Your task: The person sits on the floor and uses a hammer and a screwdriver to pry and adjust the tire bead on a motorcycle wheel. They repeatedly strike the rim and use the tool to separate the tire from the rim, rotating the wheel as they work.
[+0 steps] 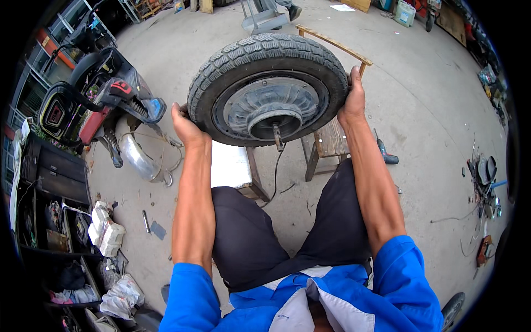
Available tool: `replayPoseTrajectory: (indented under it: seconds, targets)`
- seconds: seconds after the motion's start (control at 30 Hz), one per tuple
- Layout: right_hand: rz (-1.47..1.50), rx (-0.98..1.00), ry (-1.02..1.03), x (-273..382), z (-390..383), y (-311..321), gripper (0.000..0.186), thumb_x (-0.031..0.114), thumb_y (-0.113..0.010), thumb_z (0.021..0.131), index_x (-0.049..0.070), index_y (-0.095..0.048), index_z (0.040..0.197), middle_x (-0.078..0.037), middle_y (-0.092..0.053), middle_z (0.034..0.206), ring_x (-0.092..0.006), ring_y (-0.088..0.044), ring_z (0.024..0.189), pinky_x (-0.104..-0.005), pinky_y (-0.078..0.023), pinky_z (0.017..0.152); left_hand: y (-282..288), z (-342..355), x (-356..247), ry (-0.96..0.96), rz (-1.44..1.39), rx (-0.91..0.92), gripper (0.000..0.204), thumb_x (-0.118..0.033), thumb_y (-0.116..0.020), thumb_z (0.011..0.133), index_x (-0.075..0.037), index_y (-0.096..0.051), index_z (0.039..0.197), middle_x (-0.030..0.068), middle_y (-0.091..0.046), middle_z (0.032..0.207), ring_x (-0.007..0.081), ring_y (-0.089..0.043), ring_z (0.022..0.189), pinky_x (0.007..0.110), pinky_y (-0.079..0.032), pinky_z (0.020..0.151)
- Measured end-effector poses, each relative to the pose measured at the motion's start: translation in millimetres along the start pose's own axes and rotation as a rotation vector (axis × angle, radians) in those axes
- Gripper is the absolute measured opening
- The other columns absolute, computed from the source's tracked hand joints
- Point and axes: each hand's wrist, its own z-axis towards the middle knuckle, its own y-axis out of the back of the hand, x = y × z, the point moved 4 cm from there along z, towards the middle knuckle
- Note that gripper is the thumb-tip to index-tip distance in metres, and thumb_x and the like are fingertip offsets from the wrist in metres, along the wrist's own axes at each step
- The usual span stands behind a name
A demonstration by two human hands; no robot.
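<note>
1. The wheel (271, 99) was at the frame's upper centre.
2. Left hand (191, 130) and right hand (354, 99), half-open, gripped its opposite edges.
3. Good handling likely called for even support and a slack cable (275, 177) clear of the stool (332, 139).

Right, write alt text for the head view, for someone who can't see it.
A person's left hand and right hand hold a hub-motor wheel by opposite sides of its treaded tire, above a concrete floor. A wooden stool stands beyond the right knee; what looks like a scooter is at left.
</note>
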Motion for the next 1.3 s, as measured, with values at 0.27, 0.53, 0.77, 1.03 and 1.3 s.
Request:
replayPoseTrajectory:
  seconds: [0.27, 0.53, 0.77, 1.03, 1.3]
  targets:
    - [0.038, -0.039, -0.013, -15.5, 17.4, 13.3, 0.022, 0.023, -0.058, 0.094, 0.004, -0.068, 0.09, -0.009, -0.071, 0.089, -0.0218, -0.066, 0.084, -0.0347, -0.051, 0.083, 29.2, 24.4, 26.0, 0.119, -0.12, 0.016, 0.041, -0.044, -0.051, 0.096, -0.005, -0.06, 0.088, 0.0132, -0.069, 0.091, 0.0266, -0.067, 0.091, 0.042, -0.052, 0.087]
    - [-0.022, -0.007, -0.062, -30.4, 34.3, 33.7, 0.021, 0.023, -0.063, 0.09, 0.003, -0.069, 0.086, -0.008, -0.07, 0.084, -0.0197, -0.064, 0.078, -0.0322, -0.049, 0.08, 48.6, 43.2, 55.2, 0.206, -0.171, -0.023, 0.035, -0.04, -0.057, 0.095, -0.011, -0.056, 0.076, 0.0071, -0.063, 0.075, 0.0237, -0.066, 0.081, 0.041, -0.052, 0.081]
    - [-0.126, 0.012, -0.142, -26.6, 34.2, 58.2, 0.021, 0.026, -0.063, 0.092, 0.006, -0.068, 0.09, -0.006, -0.07, 0.084, -0.0188, -0.066, 0.078, -0.0346, -0.052, 0.078, 46.4, 35.4, 70.7, 0.28, -0.088, -0.008, 0.034, -0.035, -0.06, 0.095, -0.013, -0.052, 0.071, 0.0042, -0.056, 0.064, 0.0227, -0.063, 0.069, 0.042, -0.053, 0.072]
    - [-0.243, -0.012, -0.423, -29.9, 5.2, 50.3, 0.028, 0.033, -0.063, 0.092, 0.005, -0.067, 0.097, -0.009, -0.071, 0.087, -0.0201, -0.068, 0.075, -0.0363, -0.055, 0.069, 61.1, 15.2, 60.5, 0.433, 0.061, 0.014, 0.041, -0.042, -0.05, 0.099, -0.004, -0.064, 0.098, 0.0171, -0.069, 0.099, 0.0359, -0.068, 0.098, 0.047, -0.055, 0.089]
    - [-0.356, -0.004, -0.78, -25.5, -23.2, 61.8, 0.051, 0.025, -0.065, 0.087, -0.007, -0.057, 0.125, -0.021, -0.068, 0.109, -0.0301, -0.071, 0.092, -0.0437, -0.059, 0.084, 54.5, -29.1, 61.4, 0.888, 0.22, 0.258, 0.07, -0.056, -0.041, 0.101, -0.001, -0.047, 0.144, 0.0246, -0.058, 0.136, 0.0374, -0.06, 0.121, 0.051, -0.048, 0.104]
